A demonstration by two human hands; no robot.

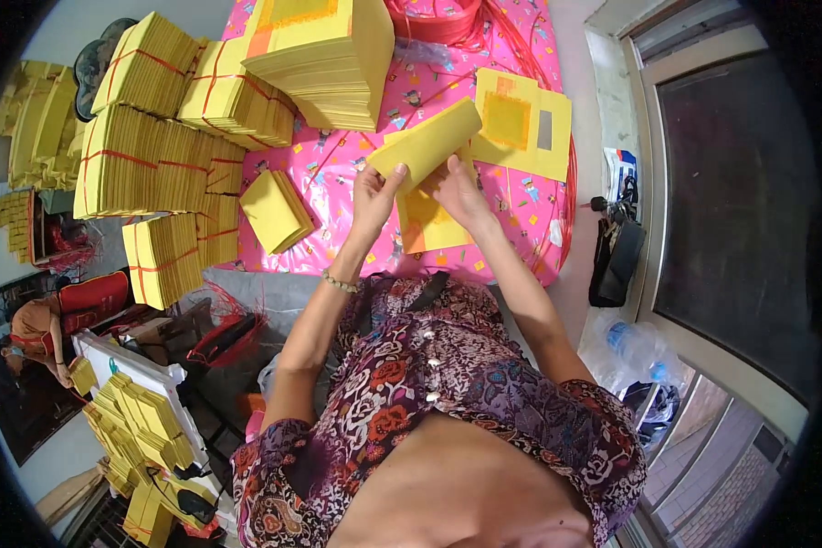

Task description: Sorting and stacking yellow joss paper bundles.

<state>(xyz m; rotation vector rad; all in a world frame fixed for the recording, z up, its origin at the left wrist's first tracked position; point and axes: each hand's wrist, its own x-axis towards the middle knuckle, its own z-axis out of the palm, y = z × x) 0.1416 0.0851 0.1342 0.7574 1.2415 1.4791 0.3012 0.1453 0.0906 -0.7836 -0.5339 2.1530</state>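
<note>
Both my hands hold a folded wad of yellow paper sheets (426,142) above a table covered with a pink patterned cloth (338,160). My left hand (374,196) grips its lower left end. My right hand (459,190) holds it from beneath on the right. Under my hands lies a flat yellow sheet with an orange square (434,224). A loose pile of yellow sheets with an orange square and a grey patch (522,123) lies just beyond, to the right.
A tall stack of yellow paper (324,59) stands at the back. Bundles tied with red string (164,155) crowd the left side, with a small loose stack (277,210) nearer. A red basket (434,18) sits at the far edge. A black bag (616,260) hangs right.
</note>
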